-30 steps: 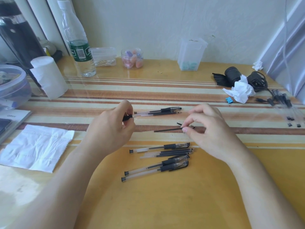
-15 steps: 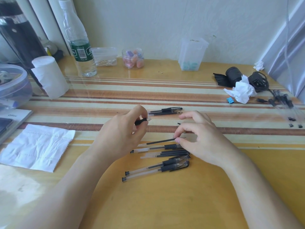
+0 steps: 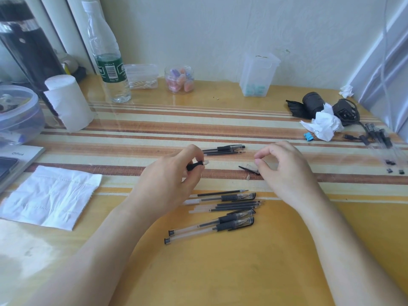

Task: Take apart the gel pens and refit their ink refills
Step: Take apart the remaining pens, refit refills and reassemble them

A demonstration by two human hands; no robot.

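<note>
While the pens lie scattered on the desk, the moment breaks down so:

Left hand: the left hand (image 3: 167,180) pinches a short black rubber-grip pen section with a clear plastic end (image 3: 197,164) between thumb and fingertips, clear end pointing right.

Right hand: the right hand (image 3: 284,171) is loosely curled, thumb and forefinger close together but holding nothing that can be seen; it hovers just above the striped table mat (image 3: 132,129).

Nearest part: a black clipped pen cap (image 3: 249,170) lies just left of the right fingertips, long axis running left to right, with a small silvery pen tip (image 3: 248,177) beside it.

Refill: a thin black ink refill (image 3: 221,192) lies nearer the person, on top of the pile of clear-barrelled gel pens (image 3: 220,217), its point to the right.

Judgement: the right hand is nearer both cap and refill, and either pick-up likely falls to it.
</note>
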